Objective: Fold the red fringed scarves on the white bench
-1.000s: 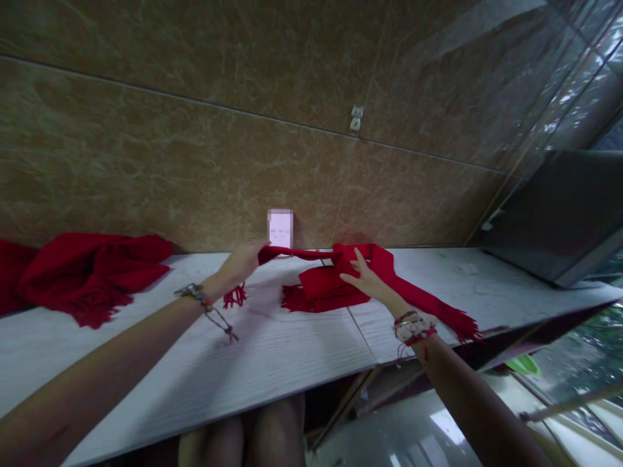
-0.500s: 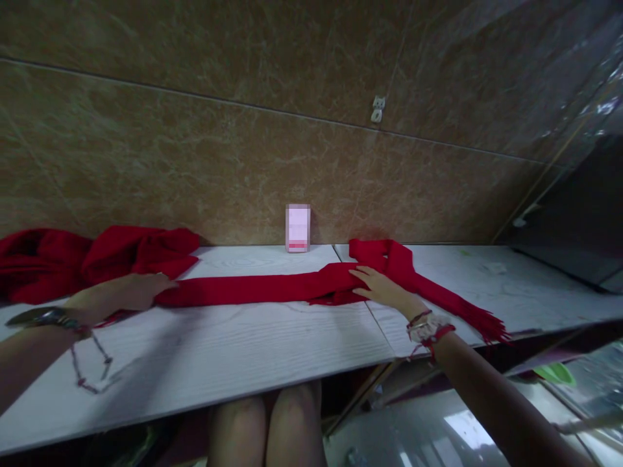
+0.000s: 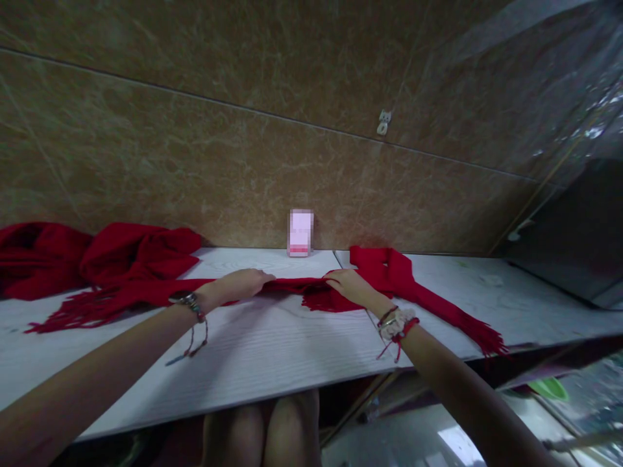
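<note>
A long red scarf lies across the white table, its fringed left end spread near the cloth pile. Near the middle, my left hand is closed on the scarf's edge, lifting it slightly off the surface. My right hand grips the same scarf a little further right, fingers curled over its edge. Under and beside my right hand a folded fringed part shows. Past that hand lies another red length, looped at the back, with its fringe by the table's front edge; whether it joins the held scarf is hidden.
Bunched red cloth rests at the back left. A phone-like upright object, its face blurred, leans on the brown tiled wall. A small white hook is on the wall. A dark box-like object stands at the right end.
My left hand has moved right along the scarf, from its left part to the middle, uncovering the left fringe. My right hand has shifted slightly left, and the stretch between the hands is now raised.
</note>
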`<state>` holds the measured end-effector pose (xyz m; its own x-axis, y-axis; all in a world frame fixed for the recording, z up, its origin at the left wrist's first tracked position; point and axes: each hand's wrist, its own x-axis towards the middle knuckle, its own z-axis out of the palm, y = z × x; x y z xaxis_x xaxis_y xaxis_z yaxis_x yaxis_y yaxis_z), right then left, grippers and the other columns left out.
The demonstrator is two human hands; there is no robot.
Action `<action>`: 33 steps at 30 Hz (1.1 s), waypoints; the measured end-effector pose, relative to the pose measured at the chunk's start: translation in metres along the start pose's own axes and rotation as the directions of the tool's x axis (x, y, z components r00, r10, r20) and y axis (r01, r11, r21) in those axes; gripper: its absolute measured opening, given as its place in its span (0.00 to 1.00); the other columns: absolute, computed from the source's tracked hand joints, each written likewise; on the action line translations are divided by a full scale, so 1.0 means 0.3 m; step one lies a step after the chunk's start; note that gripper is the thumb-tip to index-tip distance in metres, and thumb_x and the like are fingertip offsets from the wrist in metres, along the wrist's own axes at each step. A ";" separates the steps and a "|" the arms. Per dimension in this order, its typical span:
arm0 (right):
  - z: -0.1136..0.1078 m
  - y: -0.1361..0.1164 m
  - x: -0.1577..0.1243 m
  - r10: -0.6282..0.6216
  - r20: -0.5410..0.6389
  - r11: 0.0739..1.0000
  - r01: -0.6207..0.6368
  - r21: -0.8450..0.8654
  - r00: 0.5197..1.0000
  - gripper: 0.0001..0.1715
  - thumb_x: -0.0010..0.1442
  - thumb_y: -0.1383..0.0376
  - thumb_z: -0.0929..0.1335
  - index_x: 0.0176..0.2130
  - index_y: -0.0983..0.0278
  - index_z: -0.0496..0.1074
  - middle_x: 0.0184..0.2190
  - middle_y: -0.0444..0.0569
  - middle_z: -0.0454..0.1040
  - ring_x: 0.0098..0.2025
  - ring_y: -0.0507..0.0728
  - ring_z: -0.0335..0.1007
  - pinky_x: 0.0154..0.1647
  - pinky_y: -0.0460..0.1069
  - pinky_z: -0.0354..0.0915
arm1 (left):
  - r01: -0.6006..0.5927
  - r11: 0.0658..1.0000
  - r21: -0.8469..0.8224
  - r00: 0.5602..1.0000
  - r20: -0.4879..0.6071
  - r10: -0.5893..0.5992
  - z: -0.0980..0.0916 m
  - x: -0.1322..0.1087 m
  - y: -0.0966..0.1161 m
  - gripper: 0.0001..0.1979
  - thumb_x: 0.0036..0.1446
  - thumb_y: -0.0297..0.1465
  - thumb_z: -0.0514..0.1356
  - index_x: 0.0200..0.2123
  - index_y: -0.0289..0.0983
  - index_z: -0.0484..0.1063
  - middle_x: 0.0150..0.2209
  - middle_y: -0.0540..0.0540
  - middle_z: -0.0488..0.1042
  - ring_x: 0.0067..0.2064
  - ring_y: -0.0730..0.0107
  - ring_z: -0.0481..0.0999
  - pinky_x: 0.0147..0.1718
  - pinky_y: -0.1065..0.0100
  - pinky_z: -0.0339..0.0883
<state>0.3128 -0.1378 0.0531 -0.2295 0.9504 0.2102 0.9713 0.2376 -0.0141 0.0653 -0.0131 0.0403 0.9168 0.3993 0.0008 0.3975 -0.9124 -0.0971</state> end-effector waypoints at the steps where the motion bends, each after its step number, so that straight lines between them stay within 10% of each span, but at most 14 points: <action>1: -0.011 0.013 0.003 0.004 -0.005 0.999 -0.004 0.052 1.000 0.14 0.60 0.71 0.60 0.38 0.67 0.73 0.37 0.52 0.76 0.39 0.55 0.71 0.41 0.48 0.63 | 0.021 1.000 -0.015 1.000 -0.001 -0.021 -0.017 -0.003 -0.012 0.20 0.54 0.20 0.46 0.49 0.36 0.66 0.42 0.41 0.74 0.41 0.66 0.74 0.41 0.68 0.65; 11: -0.057 0.032 -0.001 -0.061 0.125 0.995 0.050 0.089 0.990 0.16 0.55 0.74 0.62 0.39 0.63 0.73 0.37 0.48 0.76 0.38 0.54 0.71 0.42 0.47 0.62 | 0.015 1.000 0.023 0.999 0.041 -0.016 -0.012 -0.052 0.010 0.17 0.50 0.21 0.51 0.43 0.37 0.69 0.43 0.43 0.71 0.42 0.66 0.72 0.40 0.68 0.65; 19: -0.009 0.021 -0.033 -0.119 -0.175 0.946 0.057 -0.320 0.977 0.13 0.58 0.75 0.59 0.32 0.68 0.71 0.31 0.54 0.71 0.36 0.57 0.65 0.38 0.50 0.61 | 0.139 0.972 0.190 0.969 -0.228 -0.094 -0.045 -0.029 -0.032 0.14 0.54 0.19 0.47 0.38 0.35 0.68 0.38 0.41 0.69 0.39 0.65 0.70 0.38 0.66 0.65; 26: 0.062 0.041 -0.064 -0.118 -0.115 0.987 0.104 -0.123 0.986 0.13 0.55 0.78 0.60 0.34 0.67 0.69 0.36 0.51 0.70 0.38 0.54 0.65 0.40 0.47 0.63 | -0.028 1.000 0.010 0.998 -0.060 0.029 0.073 -0.054 -0.040 0.24 0.48 0.15 0.47 0.45 0.38 0.67 0.44 0.44 0.68 0.45 0.69 0.69 0.45 0.71 0.62; 33: 0.027 0.058 -0.067 -0.109 -0.152 0.957 0.062 -0.283 0.982 0.13 0.58 0.75 0.59 0.35 0.66 0.71 0.33 0.54 0.70 0.38 0.57 0.64 0.40 0.51 0.61 | 0.084 0.994 0.075 0.989 -0.129 -0.074 -0.007 -0.077 -0.066 0.24 0.50 0.17 0.46 0.47 0.40 0.68 0.40 0.44 0.69 0.39 0.66 0.70 0.39 0.68 0.64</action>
<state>0.3339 -0.1511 0.0406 -0.3212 0.8773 0.3566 0.9333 0.2294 0.2765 0.0363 -0.0046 0.0443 0.8821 0.4508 0.1368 0.4692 -0.8664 -0.1710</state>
